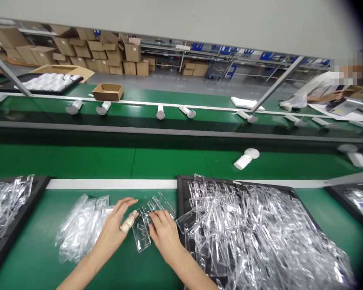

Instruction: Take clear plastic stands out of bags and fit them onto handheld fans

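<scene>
Left hand (113, 235) spread, right hand (166, 237) pinching a clear plastic insert (141, 233) at six o'clock, its thin edges liable to snag the heaped inserts (254, 229) at four o'clock if tugged.

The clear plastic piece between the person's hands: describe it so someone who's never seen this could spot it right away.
On the green workbench nearest the camera, find the black tray heaped with clear plastic pieces. Just left of that tray, between the left hand and right hand, is a clear moulded plastic piece. Unlike the heaped pieces, it lies outside the tray, beneath the right hand's fingers.
</scene>
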A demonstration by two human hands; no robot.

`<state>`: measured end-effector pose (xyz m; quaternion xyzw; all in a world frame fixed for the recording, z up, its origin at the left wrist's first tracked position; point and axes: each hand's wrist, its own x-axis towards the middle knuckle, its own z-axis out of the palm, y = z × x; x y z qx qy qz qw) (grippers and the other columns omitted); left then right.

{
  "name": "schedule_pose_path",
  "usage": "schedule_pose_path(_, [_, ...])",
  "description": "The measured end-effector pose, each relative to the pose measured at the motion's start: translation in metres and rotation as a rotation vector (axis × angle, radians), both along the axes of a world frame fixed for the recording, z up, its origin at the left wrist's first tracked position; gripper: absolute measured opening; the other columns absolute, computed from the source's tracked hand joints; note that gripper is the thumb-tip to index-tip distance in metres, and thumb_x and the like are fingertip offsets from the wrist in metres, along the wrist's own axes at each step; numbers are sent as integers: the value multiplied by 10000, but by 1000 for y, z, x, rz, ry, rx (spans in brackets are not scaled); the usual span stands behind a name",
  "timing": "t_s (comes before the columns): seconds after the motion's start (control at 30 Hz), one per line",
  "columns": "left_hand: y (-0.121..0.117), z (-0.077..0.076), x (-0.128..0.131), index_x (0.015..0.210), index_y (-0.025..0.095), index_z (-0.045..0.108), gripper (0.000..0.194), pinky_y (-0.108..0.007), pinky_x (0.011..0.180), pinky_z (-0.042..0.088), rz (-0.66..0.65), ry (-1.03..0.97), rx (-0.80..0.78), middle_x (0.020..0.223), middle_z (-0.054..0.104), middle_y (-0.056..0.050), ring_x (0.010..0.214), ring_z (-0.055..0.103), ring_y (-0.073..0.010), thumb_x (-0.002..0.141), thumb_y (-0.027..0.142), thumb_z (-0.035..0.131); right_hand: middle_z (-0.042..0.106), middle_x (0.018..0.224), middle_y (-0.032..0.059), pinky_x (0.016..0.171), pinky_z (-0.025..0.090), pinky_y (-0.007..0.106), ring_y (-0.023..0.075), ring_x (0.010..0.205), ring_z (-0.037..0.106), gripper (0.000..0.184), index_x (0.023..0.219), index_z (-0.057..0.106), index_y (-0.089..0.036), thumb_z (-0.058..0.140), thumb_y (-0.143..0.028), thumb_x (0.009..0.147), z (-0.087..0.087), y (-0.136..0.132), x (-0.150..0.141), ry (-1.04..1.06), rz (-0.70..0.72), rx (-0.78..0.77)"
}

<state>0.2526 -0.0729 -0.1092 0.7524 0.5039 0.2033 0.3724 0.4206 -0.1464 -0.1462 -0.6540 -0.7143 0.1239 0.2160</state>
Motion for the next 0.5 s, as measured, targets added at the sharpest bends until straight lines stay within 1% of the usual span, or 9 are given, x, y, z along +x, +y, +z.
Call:
schedule_pose_path(0.13, [5,-4,1,1111,250,541,283,-362,952,434,0,-51,-22,1179,527,-61,1094,534,-201,871,371,452,653,1029,72,821,507,343,202,909,605,292,1136,571,-181,428,-168,881,8,0,7,65,-14,51])
schedule_pose_path(0.23, [6,-5,4,1103,247,553,291,-358,938,436,13,-100,-64,1159,541,-59,1053,550,-202,859,379,469,667,1039,79,828,509,331,194,905,629,304,1137,575,-163,390,-158,896,8,-1,9,96,-22,59])
schedule_pose_path(0.3, [4,-7,9,1104,242,558,310,-352,905,449,32,-136,-128,1099,576,-58,1000,571,-205,842,393,489,676,1017,90,810,519,346,202,885,639,313,1136,577,-152,367,-158,903,7,0,9,73,-20,69])
schedule_pose_path(0.33, [2,-8,12,1102,234,560,326,-337,855,470,37,-156,-193,1040,599,-56,943,590,-202,829,403,506,679,1002,95,793,526,357,209,873,641,315,1132,580,-146,362,-161,905,7,1,9,56,-14,72])
schedule_pose_path(0.4, [-2,-12,19,1103,207,550,378,-287,660,502,52,-214,-398,847,620,-36,751,613,-183,801,433,534,677,960,102,754,539,370,220,850,641,311,1117,588,-134,363,-166,904,8,4,8,37,-3,65])
schedule_pose_path(0.47, [-5,-17,24,1097,172,536,438,-235,456,436,98,-288,-601,623,560,12,534,554,-148,774,467,553,661,926,101,717,549,366,221,832,634,309,1099,598,-139,362,-163,901,10,7,7,38,-7,42])
schedule_pose_path(0.5, [-6,-20,26,1083,157,534,462,-217,395,387,141,-323,-667,539,508,39,455,502,-129,759,486,563,650,929,103,713,551,363,223,841,630,310,1105,596,-143,367,-165,898,10,8,6,42,-15,26])
